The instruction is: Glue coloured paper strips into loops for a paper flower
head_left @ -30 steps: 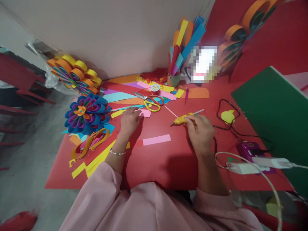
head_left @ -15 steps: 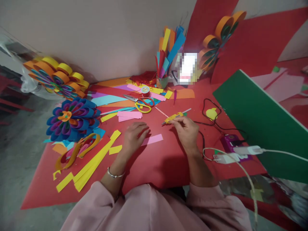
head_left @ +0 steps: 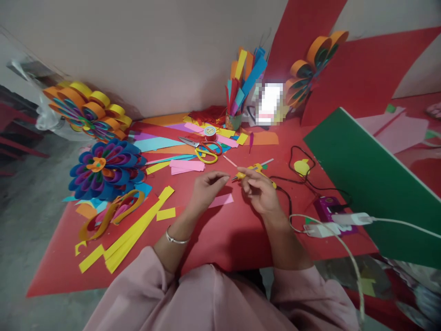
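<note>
The yellow hot glue gun (head_left: pixel 255 168) lies on the red table, its dark nozzle pointing left. My right hand (head_left: pixel 261 189) is just in front of it and covers part of its body; the index finger stretches left, the others are loosely bent, and I see nothing held. My left hand (head_left: pixel 211 188) hovers left of the nozzle with thumb and fingertips closed together. Whatever may be between them is too small to make out. Beneath and between my hands lies a pink paper strip (head_left: pixel 222 201), partly covered by the left hand.
Scissors (head_left: pixel 206 151), a thread spool (head_left: pixel 210 133) and pink strips (head_left: pixel 187 167) lie behind. At left are a blue paper flower (head_left: pixel 106 170) and yellow strips (head_left: pixel 138 230). A power strip (head_left: pixel 330 216) with cables and a green board (head_left: pixel 372 184) stand at right.
My right hand has let go of the glue gun, which now rests on the table. My left hand has moved right and its fingertips have come together.
</note>
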{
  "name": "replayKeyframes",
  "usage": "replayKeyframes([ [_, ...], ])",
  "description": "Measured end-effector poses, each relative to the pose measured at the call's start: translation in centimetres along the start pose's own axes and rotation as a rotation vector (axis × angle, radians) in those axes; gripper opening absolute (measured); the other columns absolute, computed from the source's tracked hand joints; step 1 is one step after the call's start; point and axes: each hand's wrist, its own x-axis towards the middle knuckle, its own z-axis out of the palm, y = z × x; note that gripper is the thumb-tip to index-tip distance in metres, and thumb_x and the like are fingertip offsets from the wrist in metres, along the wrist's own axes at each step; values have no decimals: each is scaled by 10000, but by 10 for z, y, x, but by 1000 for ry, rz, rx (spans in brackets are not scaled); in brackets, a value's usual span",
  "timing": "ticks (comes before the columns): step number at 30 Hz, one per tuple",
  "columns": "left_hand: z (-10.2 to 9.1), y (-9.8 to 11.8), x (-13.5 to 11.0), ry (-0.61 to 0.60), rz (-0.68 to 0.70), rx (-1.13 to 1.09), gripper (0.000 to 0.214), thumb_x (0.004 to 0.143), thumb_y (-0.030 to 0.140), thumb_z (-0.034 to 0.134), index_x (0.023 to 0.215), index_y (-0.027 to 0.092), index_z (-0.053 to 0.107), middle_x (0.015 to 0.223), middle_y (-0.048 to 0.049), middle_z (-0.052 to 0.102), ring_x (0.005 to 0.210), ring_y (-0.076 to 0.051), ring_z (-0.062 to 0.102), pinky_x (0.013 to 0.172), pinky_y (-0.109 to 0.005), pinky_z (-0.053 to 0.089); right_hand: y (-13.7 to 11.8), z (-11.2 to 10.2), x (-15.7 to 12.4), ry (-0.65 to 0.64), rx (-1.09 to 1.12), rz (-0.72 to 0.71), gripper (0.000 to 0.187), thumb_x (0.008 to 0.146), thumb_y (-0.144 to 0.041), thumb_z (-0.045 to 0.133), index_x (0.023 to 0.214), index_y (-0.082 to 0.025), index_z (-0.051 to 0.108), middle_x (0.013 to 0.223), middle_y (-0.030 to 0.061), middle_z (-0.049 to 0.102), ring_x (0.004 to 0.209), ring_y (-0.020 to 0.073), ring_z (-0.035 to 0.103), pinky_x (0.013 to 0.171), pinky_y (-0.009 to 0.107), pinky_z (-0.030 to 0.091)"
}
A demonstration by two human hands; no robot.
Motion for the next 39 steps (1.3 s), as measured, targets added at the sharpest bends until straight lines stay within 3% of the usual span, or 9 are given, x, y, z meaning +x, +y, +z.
replayKeyframes([
  [6,20,15,11,-74,-82,-169,313,729,468,867,829,179,800,681,-12,701,677,-138,640,623,-245,518,-3,1,-2,-67,3,0,534,722,-356,526,1149,-168,785,491,-67,448,434,114,289,418,261,203],
  [17,26,15,10,-76,-113,-216,346,728,498,866,794,174,765,632,7,642,689,-130,625,641,-239,508,0,4,-3,-19,-91,-90,456,719,-311,583,1085,-198,830,486,-52,501,455,113,333,461,262,224],
  [24,29,10,11,-40,-88,-271,271,745,428,830,750,176,731,627,31,616,651,-99,600,658,-236,491,7,3,-3,-25,-150,-101,495,711,-288,571,1130,-215,824,472,-54,487,469,126,342,476,264,240],
  [33,29,9,11,-3,-60,-237,257,743,427,805,713,187,717,586,38,588,614,-97,563,617,-224,472,-5,9,-3,-176,138,68,571,670,-327,527,1153,-183,794,459,-76,338,455,135,228,419,254,186],
  [39,27,2,12,0,-61,-216,237,766,409,795,764,179,739,651,22,631,644,-104,583,668,-251,483,-8,8,-3,-134,184,66,559,663,-311,527,1142,-182,784,464,-77,301,477,141,179,437,257,161],
])
